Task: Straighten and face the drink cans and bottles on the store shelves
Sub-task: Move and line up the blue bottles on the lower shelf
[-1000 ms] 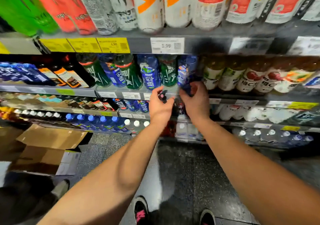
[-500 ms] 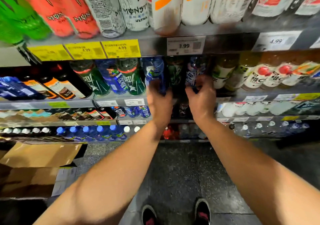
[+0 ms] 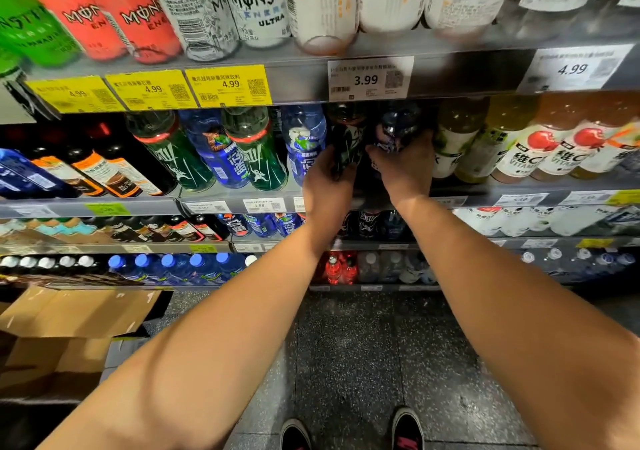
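Both hands have moved up from the shelf edge onto the second shelf (image 3: 242,203), so the facing of this row is under way. The left hand (image 3: 329,186) now has its fingers wrapped round a dark bottle (image 3: 346,137) with a green-and-white label; the right hand (image 3: 405,169) has its fingers clamped on a dark blue bottle (image 3: 398,130) just to the right. Both bottles stand between a blue bottle (image 3: 304,141) on the left and a pale green bottle (image 3: 450,141) on the right. Their long axes run upright, caps up under the shelf above. Which way the blue bottle's label faces cannot be told; it is blurred and shadowed.
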